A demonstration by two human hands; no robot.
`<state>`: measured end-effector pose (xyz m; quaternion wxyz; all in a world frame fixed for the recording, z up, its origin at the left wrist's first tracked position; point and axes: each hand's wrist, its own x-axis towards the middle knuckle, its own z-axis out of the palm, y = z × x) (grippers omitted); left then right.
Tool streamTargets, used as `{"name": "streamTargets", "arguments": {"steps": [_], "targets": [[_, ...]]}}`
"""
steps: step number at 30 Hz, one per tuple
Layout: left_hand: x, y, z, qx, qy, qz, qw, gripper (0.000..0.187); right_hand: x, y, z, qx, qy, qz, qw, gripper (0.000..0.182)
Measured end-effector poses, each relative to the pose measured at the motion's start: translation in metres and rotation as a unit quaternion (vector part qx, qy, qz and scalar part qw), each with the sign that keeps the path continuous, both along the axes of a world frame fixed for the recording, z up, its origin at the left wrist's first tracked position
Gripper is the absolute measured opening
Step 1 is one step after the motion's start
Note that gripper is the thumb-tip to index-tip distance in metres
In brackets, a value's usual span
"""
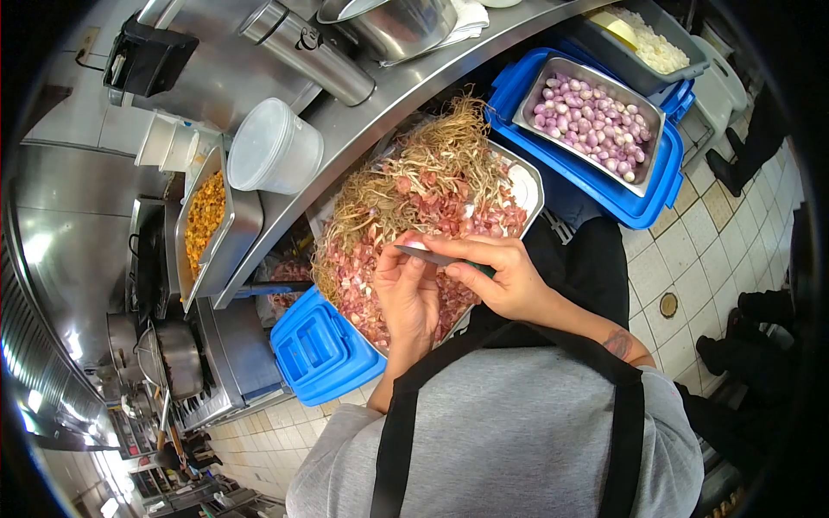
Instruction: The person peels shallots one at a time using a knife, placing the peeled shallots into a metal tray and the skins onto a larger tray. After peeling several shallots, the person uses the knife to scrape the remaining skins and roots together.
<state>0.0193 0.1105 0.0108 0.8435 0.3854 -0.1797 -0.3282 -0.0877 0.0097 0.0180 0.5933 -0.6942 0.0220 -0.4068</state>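
Note:
My left hand (pixel 406 289) is closed on a small pale shallot (pixel 415 245) between its fingertips. A small knife (pixel 429 255) with a dark handle is in my right hand (pixel 503 274), its blade against the shallot. Both hands are above a large tray (pixel 537 186) heaped with reddish shallot skins and trimmings (pixel 363 289) and a pile of stringy roots (pixel 414 164). To the upper right, a metal pan (pixel 523 112) of peeled purple shallots (pixel 591 121) rests on a blue lid (pixel 503 91).
A steel counter (pixel 414 82) holds a lidded white tub (pixel 275 145), a steel flask (pixel 311 53) and a pot (pixel 406 30). A blue lid (pixel 319 345) lies left of the tray. Other people's dark legs (pixel 756 142) stand at the right.

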Motion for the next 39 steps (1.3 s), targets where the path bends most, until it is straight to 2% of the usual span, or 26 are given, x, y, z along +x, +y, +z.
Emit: {"name": "streamTargets", "arguments": {"steps": [3,9,12,13,14,15,16,19,22,25,26,29,32,34,37,39], "targets": [[-0.002,0.0,0.001,0.003,-0.002,-0.017,1.0,0.028,-0.005,0.0,0.003,-0.004,0.051,-0.007,0.999,0.034],[-0.009,0.001,0.003,0.0,0.067,-0.029,0.997,0.024,0.002,0.004,-0.008,-0.032,-0.004,-0.079,0.996,0.034],[-0.006,0.001,0.004,0.013,0.08,-0.04,0.996,0.029,0.005,-0.003,-0.012,-0.02,-0.034,-0.042,0.998,0.031],[-0.003,0.001,0.003,0.017,0.07,-0.055,0.996,0.031,0.002,-0.007,-0.01,0.101,0.001,0.051,0.994,0.029],[0.0,0.003,0.003,0.021,0.061,-0.07,0.996,0.033,-0.004,-0.011,-0.007,0.22,0.037,0.143,0.964,0.028],[0.003,0.004,0.004,0.024,0.052,-0.084,0.995,0.034,-0.008,-0.015,-0.006,0.333,0.072,0.232,0.911,0.027],[0.004,0.005,0.005,0.03,0.032,-0.089,0.995,0.035,-0.009,-0.016,-0.007,0.356,0.056,0.259,0.896,0.026],[0.005,0.008,0.013,0.036,-0.032,-0.102,0.994,0.037,-0.009,-0.016,-0.005,0.371,0.05,0.254,0.892,0.026],[0.004,0.011,0.016,0.038,-0.075,-0.104,0.991,0.036,-0.004,-0.021,-0.004,0.392,0.052,0.162,0.904,0.025],[0.003,0.011,0.016,0.055,-0.059,-0.083,0.993,0.036,0.001,-0.02,-0.012,0.313,0.072,0.066,0.945,0.026],[0.003,0.009,0.016,0.048,-0.048,-0.076,0.995,0.036,-0.002,-0.022,-0.011,0.224,0.107,0.052,0.967,0.028],[0.009,0.007,0.011,0.038,-0.049,-0.068,0.996,0.035,-0.007,-0.017,-0.001,0.012,0.082,0.043,0.996,0.03],[0.013,0.009,0.009,0.053,-0.06,-0.063,0.995,0.034,-0.005,-0.008,0.007,0.01,0.05,0.037,0.998,0.032],[0.012,0.009,0.011,0.058,-0.069,-0.061,0.994,0.034,-0.002,-0.006,0.005,-0.019,0.018,-0.006,1.0,0.033],[0.01,0.009,0.014,0.058,-0.089,-0.059,0.993,0.034,-0.007,-0.01,0.004,-0.048,0.101,0.028,0.993,0.032],[0.01,0.011,0.014,0.071,-0.099,-0.053,0.991,0.034,-0.004,-0.01,-0.001,-0.042,0.053,0.025,0.997,0.031]]}}
